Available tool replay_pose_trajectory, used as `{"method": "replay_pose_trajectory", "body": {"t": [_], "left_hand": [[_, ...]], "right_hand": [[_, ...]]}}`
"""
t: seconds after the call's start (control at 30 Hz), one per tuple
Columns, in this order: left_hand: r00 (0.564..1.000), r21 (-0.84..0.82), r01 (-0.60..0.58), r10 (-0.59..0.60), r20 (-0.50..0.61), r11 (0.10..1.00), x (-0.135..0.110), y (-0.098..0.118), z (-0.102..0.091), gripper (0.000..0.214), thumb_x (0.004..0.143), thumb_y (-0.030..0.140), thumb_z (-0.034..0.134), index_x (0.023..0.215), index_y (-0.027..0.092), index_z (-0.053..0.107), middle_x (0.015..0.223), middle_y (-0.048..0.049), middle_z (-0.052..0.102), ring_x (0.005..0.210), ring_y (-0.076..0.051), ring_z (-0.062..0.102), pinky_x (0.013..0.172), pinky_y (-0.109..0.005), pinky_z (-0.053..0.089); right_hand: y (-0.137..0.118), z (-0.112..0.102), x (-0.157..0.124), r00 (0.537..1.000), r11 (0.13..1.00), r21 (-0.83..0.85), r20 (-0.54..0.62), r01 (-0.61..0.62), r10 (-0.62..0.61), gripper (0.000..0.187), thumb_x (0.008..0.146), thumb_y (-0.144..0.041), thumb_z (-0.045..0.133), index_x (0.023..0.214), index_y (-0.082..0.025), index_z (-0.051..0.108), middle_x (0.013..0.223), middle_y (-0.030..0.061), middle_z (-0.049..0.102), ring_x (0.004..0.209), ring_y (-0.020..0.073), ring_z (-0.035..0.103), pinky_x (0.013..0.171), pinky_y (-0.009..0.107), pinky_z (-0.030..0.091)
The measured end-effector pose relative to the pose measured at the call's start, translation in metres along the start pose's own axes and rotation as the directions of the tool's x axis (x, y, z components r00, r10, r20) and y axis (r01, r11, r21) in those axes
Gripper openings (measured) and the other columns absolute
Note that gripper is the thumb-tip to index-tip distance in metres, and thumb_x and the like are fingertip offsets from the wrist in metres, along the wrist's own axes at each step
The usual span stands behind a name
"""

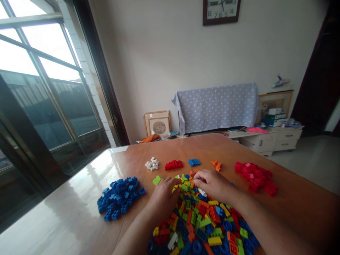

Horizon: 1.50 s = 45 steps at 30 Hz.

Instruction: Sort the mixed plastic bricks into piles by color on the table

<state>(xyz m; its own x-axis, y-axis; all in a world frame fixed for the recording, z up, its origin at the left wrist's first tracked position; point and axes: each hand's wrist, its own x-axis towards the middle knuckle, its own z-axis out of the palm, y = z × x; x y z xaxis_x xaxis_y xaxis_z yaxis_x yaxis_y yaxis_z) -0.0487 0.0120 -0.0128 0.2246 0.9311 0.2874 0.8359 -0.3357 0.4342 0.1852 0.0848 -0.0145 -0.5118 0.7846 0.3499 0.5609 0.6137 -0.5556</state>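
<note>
A big mixed pile of toy building bricks (215, 241) lies on the table in front of me. My left hand (165, 193) is at its upper left edge, fingers bent, with a gap between thumb and forefinger where yellow bricks show. Just beyond that hand is a small group of lime green bricks (157, 180). My right hand (212, 182) reaches into the pile's far side, thumb and fingers drawn together. Whatever its fingertips hold is hidden. Near its palm sits a white brick (202, 192).
Sorted by colour on the wooden table (77, 212) are blue bricks (119, 196), white bricks (152, 163), a red row (174, 165), a blue row (194, 162), orange bricks (217, 165) and a red heap (256, 177). A low cabinet (281, 141) stands behind.
</note>
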Motion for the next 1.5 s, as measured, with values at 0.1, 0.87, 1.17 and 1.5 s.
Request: {"method": "replay_pose_trajectory", "body": {"t": [0.1,0.87,1.17,1.5], "left_hand": [[0.998,0.046,-0.048,0.046,0.043,0.998,-0.003,0.009,-0.001,0.034,0.093,0.024,0.049,0.122,0.029,0.067,0.115,-0.0045,0.069,0.107,-0.024,0.060,0.094,-0.035,0.045],[0.999,0.047,-0.025,0.024,0.028,0.999,-0.004,0.017,-0.014,0.027,0.087,0.015,0.047,0.099,0.024,0.069,0.099,-0.0038,0.071,0.097,-0.021,0.062,0.086,-0.030,0.044],[1.000,0.172,0.007,-0.008,0.004,0.985,-0.005,0.013,-0.017,0.026,0.088,0.017,0.049,0.104,0.026,0.069,0.102,-0.0044,0.070,0.103,-0.023,0.061,0.091,-0.034,0.041],[1.000,0.184,-0.022,0.020,0.012,0.983,-0.006,0.009,-0.010,0.030,0.085,0.014,0.048,0.103,0.026,0.069,0.100,-0.0046,0.070,0.101,-0.024,0.058,0.092,-0.036,0.041]], "right_hand": [[0.000,0.001,0.000,1.000,1.000,-0.004,0.008,0.007,-0.007,0.020,0.089,-0.034,0.057,0.083,-0.022,0.072,0.080,0.0019,0.070,0.076,0.0168,0.061,0.066,0.026,0.039],[-0.012,0.004,-0.004,0.993,0.990,-0.110,0.086,0.089,-0.080,0.025,0.087,-0.023,0.057,0.102,-0.029,0.076,0.096,0.0035,0.067,0.090,0.0188,0.061,0.081,0.028,0.044],[-0.013,0.015,-0.009,0.969,0.967,-0.217,0.232,0.136,-0.084,0.040,0.100,-0.052,0.041,0.110,-0.033,0.075,0.142,0.0067,0.055,0.137,0.0324,0.040,0.112,0.056,0.027],[-0.005,0.025,-0.002,0.987,0.957,-0.272,0.151,0.099,-0.060,0.025,0.095,-0.034,0.052,0.091,-0.022,0.074,0.132,0.0097,0.061,0.135,0.0286,0.043,0.113,0.045,0.030]]}}
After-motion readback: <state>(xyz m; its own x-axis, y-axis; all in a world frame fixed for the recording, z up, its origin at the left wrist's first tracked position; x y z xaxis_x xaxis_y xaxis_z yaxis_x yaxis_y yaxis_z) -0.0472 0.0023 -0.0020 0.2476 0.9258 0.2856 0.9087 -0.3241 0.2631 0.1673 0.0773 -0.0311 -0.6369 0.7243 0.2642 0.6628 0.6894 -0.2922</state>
